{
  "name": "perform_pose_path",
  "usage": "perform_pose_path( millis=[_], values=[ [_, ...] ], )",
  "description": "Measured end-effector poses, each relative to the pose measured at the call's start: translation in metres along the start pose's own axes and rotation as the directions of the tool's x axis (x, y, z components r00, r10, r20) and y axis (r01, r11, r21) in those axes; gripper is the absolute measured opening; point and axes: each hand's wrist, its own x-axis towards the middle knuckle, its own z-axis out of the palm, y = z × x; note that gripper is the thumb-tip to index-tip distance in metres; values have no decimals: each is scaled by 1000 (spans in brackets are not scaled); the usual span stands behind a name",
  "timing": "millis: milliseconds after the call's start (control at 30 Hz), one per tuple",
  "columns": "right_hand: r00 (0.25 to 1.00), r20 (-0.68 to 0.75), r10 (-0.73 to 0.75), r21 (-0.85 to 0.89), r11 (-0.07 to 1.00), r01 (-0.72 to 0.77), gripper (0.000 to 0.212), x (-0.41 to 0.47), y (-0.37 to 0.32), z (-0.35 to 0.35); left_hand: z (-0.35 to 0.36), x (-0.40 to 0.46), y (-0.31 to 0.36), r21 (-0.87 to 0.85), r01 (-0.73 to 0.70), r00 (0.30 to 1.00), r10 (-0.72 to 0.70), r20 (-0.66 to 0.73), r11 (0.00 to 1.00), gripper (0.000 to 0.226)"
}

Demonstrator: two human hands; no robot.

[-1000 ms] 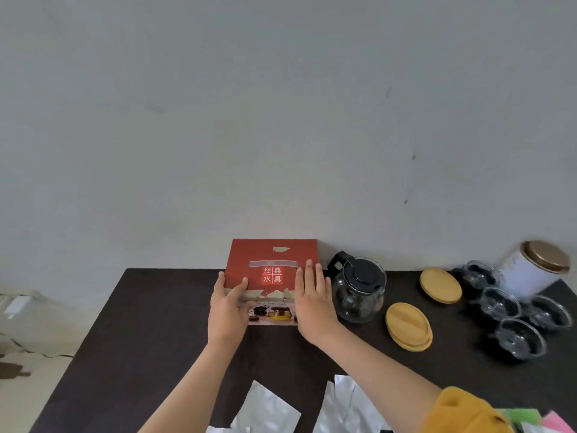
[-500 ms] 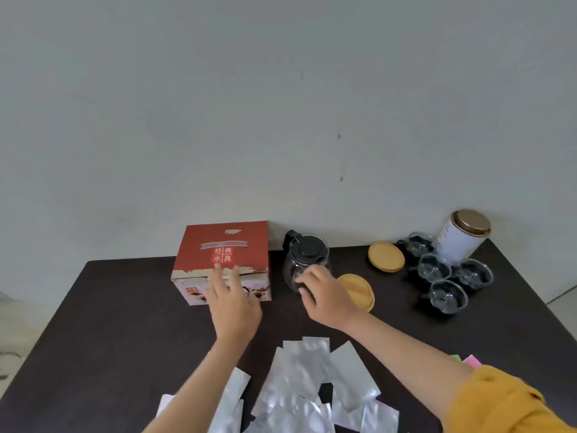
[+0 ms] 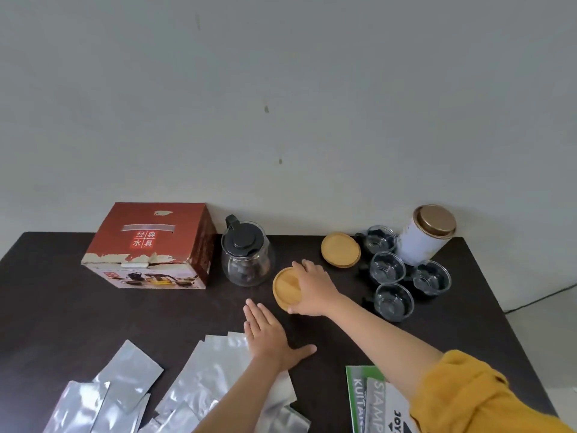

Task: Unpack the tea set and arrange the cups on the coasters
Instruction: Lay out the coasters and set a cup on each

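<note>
My right hand [image 3: 312, 289] grips a stack of round wooden coasters [image 3: 285, 287] at mid-table, fingers curled over its rim. A second stack of wooden coasters [image 3: 340, 249] lies further back. Several small glass cups [image 3: 387, 266] stand grouped at the right. A glass teapot [image 3: 246, 256] with a black lid stands left of the coasters. The red tea set box [image 3: 150, 245] sits closed at the back left. My left hand [image 3: 270, 337] lies flat on the dark table [image 3: 78, 314], fingers straight.
A white tin [image 3: 426, 234] with a gold lid leans at the back right, beside the cups. Several silver foil pouches [image 3: 131, 370] are scattered along the front. Green and white printed papers [image 3: 371, 398] lie at the front right. A wall rises behind the table.
Both hands left the red box. My right hand moved right past the teapot and took hold of the coaster stack. My left hand came down flat on the table.
</note>
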Motion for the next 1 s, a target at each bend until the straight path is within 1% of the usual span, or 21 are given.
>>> perform_pose_path(
  millis=[67, 133, 233, 367, 433, 567, 667, 833, 933, 1000],
  values=[
    [998, 53, -22, -21, 999, 24, 114, 9, 3, 3, 1, 5, 3, 26, 10, 999, -11, 32, 1000, 151],
    [996, 66, -59, -31, 998, 61, 113, 16, 5, 4, 1, 7, 6, 47, 14, 998, -17, 55, 999, 151],
    [995, 60, -78, 23, 997, 77, 110, 17, 9, 2, -2, 10, 9, 81, 14, 996, -21, 83, 997, 150],
    [999, 27, -45, 61, 997, 43, 112, 1, 22, -10, -1, 10, 8, 90, 12, 996, -20, 86, 996, 150],
    [999, 37, 3, 13, 1000, -3, 111, -12, 34, -16, -1, 9, 8, 94, 8, 996, -16, 84, 996, 150],
    [994, 67, 88, -171, 982, -76, 99, -32, 56, -20, -4, 9, 10, 122, 8, 995, -21, 99, 992, 151],
    [989, 96, 114, -205, 974, -92, 97, -37, 58, -16, -7, 9, 12, 149, 21, 993, -38, 113, 989, 151],
    [991, 88, 100, -280, 957, -72, 94, -28, 57, -13, -9, 11, 14, 171, 31, 990, -53, 127, 985, 150],
    [988, 107, 110, -286, 955, -75, 100, -24, 60, -11, -8, 12, 15, 173, 40, 989, -64, 135, 984, 150],
    [989, 116, 92, -288, 956, -55, 99, -21, 61, -14, -8, 14, 15, 172, 43, 988, -67, 139, 984, 151]
  ],
)
